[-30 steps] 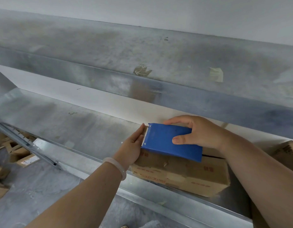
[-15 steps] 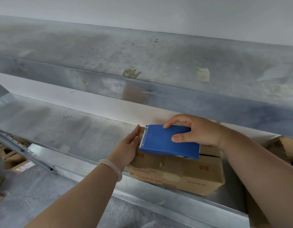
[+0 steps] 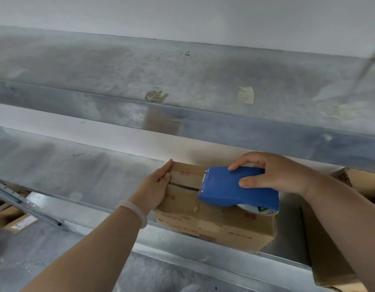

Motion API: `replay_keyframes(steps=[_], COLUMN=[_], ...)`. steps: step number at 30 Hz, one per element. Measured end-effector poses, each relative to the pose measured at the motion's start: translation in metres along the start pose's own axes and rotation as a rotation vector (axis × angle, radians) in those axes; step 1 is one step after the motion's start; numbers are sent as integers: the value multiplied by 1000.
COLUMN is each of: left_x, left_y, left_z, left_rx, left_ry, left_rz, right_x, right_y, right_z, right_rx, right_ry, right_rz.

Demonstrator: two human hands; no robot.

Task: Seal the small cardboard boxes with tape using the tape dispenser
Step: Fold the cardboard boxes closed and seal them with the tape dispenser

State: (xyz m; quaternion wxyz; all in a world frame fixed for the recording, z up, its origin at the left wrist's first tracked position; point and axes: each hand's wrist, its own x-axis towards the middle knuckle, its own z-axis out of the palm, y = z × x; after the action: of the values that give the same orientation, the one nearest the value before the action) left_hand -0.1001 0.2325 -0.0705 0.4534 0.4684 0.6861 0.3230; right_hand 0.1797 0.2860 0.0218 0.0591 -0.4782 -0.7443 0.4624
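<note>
On the metal shelf (image 3: pixel 81 178), my left hand (image 3: pixel 155 187) presses flat on the cardboard box (image 3: pixel 214 224); my right hand (image 3: pixel 273 175) grips the blue tape dispenser (image 3: pixel 235 189) on its top seam.

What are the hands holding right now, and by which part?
The right hand grips the blue tape dispenser by its back end. The left hand only presses the left end of the cardboard box.

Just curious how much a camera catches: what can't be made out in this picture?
Head view: the seam of the box runs under the dispenser, so any tape there is hidden.
Tape roll: mostly covered by the dispenser, held in the right hand.
Box print: too blurred to read.
Second box, right: cut off by the arm and frame edge.
</note>
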Motion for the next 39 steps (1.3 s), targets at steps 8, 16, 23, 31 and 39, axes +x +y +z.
replay_keyframes(steps=[8,16,23,31,39], left_x=[9,17,14,14,18], left_y=[5,0,2,2,2], left_z=[-15,-13,-13,-15,-23], left_rx=[798,838,848,887,934], left_ry=[-242,-224,-238,-246,-261], left_rz=[470,476,443,449,485], right_x=[4,-1,-7,-21,-18], right_y=[-4,-4,-4,5,5], right_z=[6,2,-4,-20,-13], right_rx=[-89,-64,-28,64,-27], right_ry=[2,24,-2,-40,-24], right_rz=[-4,2,28,90,110])
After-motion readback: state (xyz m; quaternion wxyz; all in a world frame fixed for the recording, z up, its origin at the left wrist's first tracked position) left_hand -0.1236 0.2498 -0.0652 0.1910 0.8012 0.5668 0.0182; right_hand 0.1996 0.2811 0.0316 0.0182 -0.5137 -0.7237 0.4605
